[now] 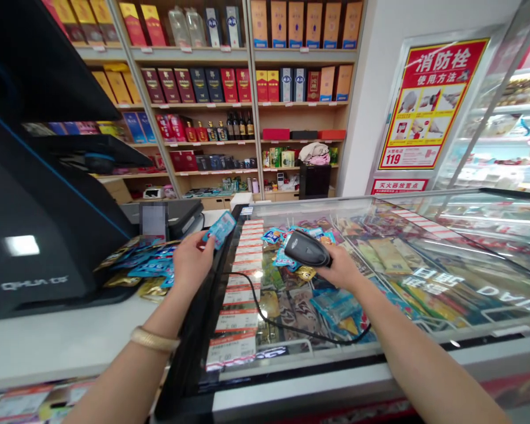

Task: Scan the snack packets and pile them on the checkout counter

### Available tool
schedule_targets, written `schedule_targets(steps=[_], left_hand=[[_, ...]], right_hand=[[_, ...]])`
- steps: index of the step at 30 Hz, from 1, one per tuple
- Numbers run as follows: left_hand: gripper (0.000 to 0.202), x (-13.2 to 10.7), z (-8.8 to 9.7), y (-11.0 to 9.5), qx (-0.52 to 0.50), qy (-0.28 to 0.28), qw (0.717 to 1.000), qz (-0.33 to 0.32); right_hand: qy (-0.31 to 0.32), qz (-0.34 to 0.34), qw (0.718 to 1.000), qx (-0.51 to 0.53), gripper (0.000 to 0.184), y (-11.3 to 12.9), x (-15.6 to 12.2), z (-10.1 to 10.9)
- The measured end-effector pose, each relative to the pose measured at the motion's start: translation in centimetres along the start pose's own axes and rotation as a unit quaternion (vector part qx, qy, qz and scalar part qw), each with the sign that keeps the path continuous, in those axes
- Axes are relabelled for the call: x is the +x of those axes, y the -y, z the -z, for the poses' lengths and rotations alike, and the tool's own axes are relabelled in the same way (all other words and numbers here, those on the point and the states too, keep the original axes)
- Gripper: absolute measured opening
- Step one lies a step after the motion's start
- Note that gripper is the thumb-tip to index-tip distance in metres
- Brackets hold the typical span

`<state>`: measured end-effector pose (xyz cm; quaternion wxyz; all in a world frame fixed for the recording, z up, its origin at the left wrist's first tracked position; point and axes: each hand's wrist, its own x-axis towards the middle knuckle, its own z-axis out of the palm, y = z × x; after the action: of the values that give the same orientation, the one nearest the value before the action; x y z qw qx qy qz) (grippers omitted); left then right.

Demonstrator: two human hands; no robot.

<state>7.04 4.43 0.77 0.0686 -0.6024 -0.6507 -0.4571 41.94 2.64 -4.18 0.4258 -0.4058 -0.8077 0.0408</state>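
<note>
Between the thumb and fingers of my left hand (193, 259) is a small blue snack packet (221, 229), held up over the freezer's left edge. My right hand (342, 268) grips a black handheld barcode scanner (308, 248) above the glass lid. Its nose points left, towards the packet, with a gap between them. Under and behind the scanner lie several small blue packets (272, 236) and a gold one (305, 272) on the glass. Left of my left hand, more blue and gold packets (152, 266) are heaped on the white counter.
A glass-topped chest freezer (380, 338) full of wrapped ices takes up the right side. The scanner's black cable (269, 318) loops over its lid. A dark checkout terminal (39, 235) stands on the counter (70, 344). Shelves of boxed bottles (194, 85) line the back wall.
</note>
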Motion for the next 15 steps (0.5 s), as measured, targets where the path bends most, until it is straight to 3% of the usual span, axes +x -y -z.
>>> schedule_targets(steps=[5, 9, 12, 15], left_hand=[[0.038, 1.6, 6.7, 4.0, 0.095, -0.099, 0.990, -0.023], [0.041, 3.1, 10.2, 7.3, 0.161, -0.166, 0.973, -0.009], [0.037, 3.7, 11.2, 9.7, 0.220, -0.144, 0.965, 0.015], [0.034, 3.8, 11.3, 11.4, 0.256, -0.067, 0.964, 0.032]], right_hand=[[0.001, -0.002, 1.000, -0.014, 0.017, -0.3, -0.1, -0.1], [0.002, -0.008, 1.000, -0.013, 0.018, -0.4, -0.1, -0.2], [-0.002, -0.012, 1.000, -0.008, 0.019, -0.4, -0.1, -0.2], [-0.003, -0.015, 1.000, -0.005, 0.021, -0.5, -0.1, -0.2]])
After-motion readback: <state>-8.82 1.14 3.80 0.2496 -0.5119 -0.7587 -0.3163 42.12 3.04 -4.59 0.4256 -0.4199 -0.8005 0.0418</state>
